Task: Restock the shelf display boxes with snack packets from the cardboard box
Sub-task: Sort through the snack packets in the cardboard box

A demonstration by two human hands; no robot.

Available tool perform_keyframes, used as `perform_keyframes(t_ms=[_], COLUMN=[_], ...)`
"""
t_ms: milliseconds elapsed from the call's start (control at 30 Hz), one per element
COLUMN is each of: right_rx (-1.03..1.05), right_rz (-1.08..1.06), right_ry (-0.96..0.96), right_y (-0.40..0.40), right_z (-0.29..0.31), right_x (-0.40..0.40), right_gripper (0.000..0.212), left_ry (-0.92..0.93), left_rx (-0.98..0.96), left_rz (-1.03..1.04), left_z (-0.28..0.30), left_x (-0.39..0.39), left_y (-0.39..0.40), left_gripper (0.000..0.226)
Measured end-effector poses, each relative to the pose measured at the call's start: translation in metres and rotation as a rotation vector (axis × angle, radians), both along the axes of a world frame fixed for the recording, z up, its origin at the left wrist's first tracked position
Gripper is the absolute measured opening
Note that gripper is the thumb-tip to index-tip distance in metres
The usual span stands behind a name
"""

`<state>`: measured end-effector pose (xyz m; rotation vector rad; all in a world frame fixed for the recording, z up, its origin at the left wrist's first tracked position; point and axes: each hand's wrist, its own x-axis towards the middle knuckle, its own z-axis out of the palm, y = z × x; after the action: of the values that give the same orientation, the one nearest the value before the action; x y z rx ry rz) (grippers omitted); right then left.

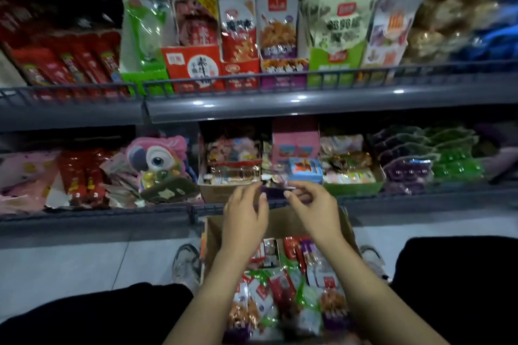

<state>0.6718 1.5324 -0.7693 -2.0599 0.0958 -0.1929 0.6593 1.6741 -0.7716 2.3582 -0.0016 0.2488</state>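
An open cardboard box (215,235) sits on the floor between my knees, filled with mixed snack packets (283,288) in red, white, green and purple. Above it, my left hand (245,216) and my right hand (314,209) hold a small dark purple packet (273,192) between them, each pinching one end, just in front of the lower shelf. Behind the hands stand shelf display boxes (232,159) holding packets. On the upper shelf stands a row of display boxes, among them a purple one (283,71).
A grey wire rail (252,80) fronts the upper shelf, and another rail (157,210) fronts the lower one. A pink parrot toy pack (157,157) lies at lower left. A blue box (305,169) sits behind my hands. My shoes (185,263) flank the cardboard box.
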Motion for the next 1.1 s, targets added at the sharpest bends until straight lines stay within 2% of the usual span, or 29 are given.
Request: perform_keyframes(t_ms=[200, 500, 700, 1000, 1100], right_rx=[0.018, -0.04, -0.025, 0.187, 0.144], right_rz=[-0.061, -0.039, 0.003, -0.028, 0.026], right_ry=[0.224, 0.59, 0.775, 1.007, 1.043], right_y=[-0.023, -0.037, -0.037, -0.032, -0.033], right_z=[-0.086, -0.19, -0.232, -0.272, -0.28], right_x=[-0.022, -0.037, -0.041, -0.039, -0.038], right_gripper=[0.02, 0.024, 0.03, 0.043, 0.047], left_ry=[0.271, 0.583, 0.742, 0.904, 0.929], left_rx=[0.02, -0.071, -0.068, -0.074, -0.067], left_rz=[-0.009, -0.006, -0.043, -0.065, -0.026], left_z=[-0.084, -0.18, -0.223, -0.278, -0.289], left_x=[-0.009, -0.006, 0.0, 0.001, 0.002], left_y=[-0.015, -0.028, -0.032, -0.029, -0.029], left_gripper=[0.033, 0.027, 0.032, 0.034, 0.032])
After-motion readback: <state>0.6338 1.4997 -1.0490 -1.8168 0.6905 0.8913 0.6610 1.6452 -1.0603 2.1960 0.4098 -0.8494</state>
